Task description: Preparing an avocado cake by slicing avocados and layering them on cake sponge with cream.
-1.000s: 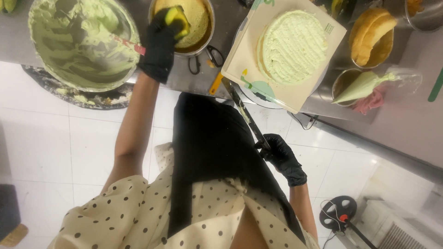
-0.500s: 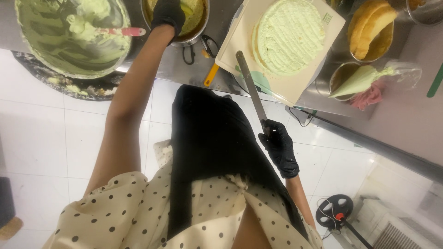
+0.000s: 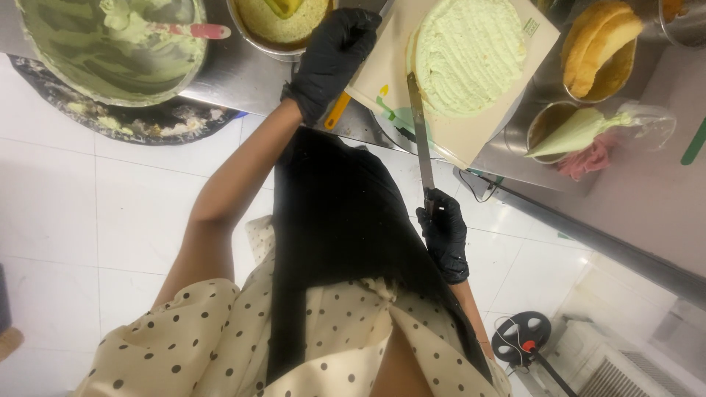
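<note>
A round cake point(image 3: 471, 55) covered in pale green cream sits on a beige square board point(image 3: 460, 140) on a steel counter. My right hand point(image 3: 443, 234), in a black glove, grips the handle of a long palette knife point(image 3: 420, 125); its blade points up and reaches the cake's left side. My left hand point(image 3: 332, 51), also gloved in black, rests with curled fingers at the board's left edge, just below a steel bowl point(image 3: 283, 22) of yellow fruit. Whether it grips the board is unclear.
A big steel bowl of green cream point(image 3: 95, 55) with a pink-handled spatula point(image 3: 200, 31) stands at the left. At the right are sponge layers in a bowl point(image 3: 599, 48) and a filled piping bag point(image 3: 581, 131) in a cup. An orange handle point(image 3: 337, 112) pokes out beneath the board.
My left hand left the fruit bowl and came down to the board's left edge. The knife's blade swung upright and closer to the cake's side.
</note>
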